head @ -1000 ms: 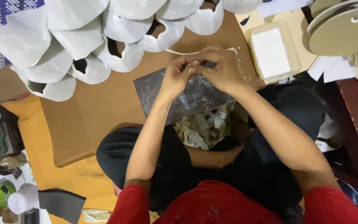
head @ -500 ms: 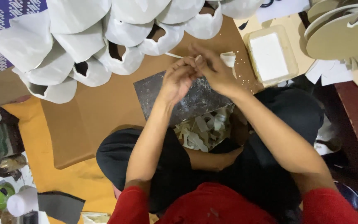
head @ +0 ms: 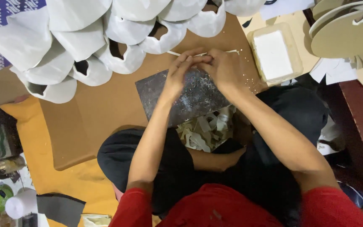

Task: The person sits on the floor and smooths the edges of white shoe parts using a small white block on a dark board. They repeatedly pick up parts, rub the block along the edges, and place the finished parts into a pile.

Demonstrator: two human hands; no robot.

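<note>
We see left hand (head: 178,77) and right hand (head: 221,69) pressed together over far edge of dark speckled cutting mat (head: 185,98). Fingers of both pinch thin white strip (head: 177,54), which runs along brown board (head: 101,109) just beyond mat; both grips closed on strip, contact partly hidden by knuckles. Pile of pale paper scraps (head: 206,130) lies in lap, just under mat's near edge. White curved paper shapes (head: 76,46) crowd board's far side. Shallow tray with white block (head: 274,54) sits right of hands, near but apart.
</note>
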